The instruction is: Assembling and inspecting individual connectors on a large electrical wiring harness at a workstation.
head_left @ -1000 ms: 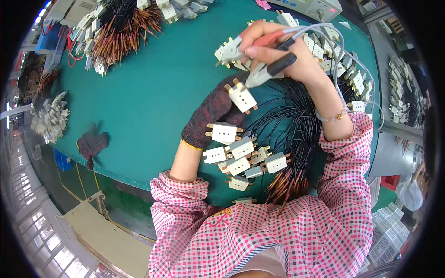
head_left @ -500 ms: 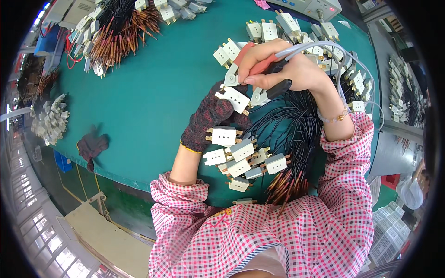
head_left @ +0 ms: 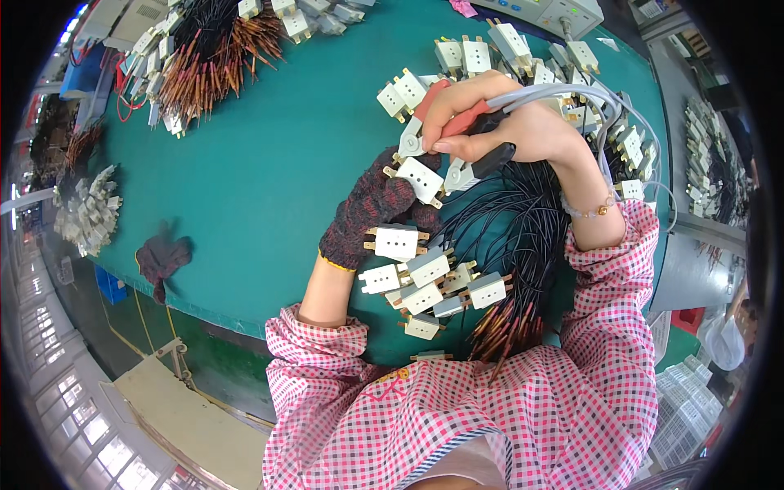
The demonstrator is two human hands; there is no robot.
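My left hand [head_left: 367, 204], in a dark knitted glove, grips a white block-shaped connector [head_left: 419, 180] with metal tabs at its ends. My bare right hand [head_left: 518, 122] is closed around two test clips with grey cables. The red-handled clip [head_left: 465, 119] has its jaws at the connector's upper left end. Lower down, the black-handled clip [head_left: 493, 162] points at the connector's right side; whether its jaws touch a tab I cannot tell. Several similar connectors [head_left: 423, 297] lie below my left hand, beside a bundle of black wires [head_left: 531, 220] with copper-coloured ends.
More connectors [head_left: 510, 41] are heaped behind and right of my right hand. An instrument [head_left: 555, 12] stands at the far right. Another wired pile [head_left: 212, 73] is at the far left. A loose dark glove [head_left: 163, 255] lies near the left edge of the green table [head_left: 245, 196].
Both hands, the connector and the clips have shifted very slightly right and down. A red light on the instrument has given way to green. The holds are unchanged.
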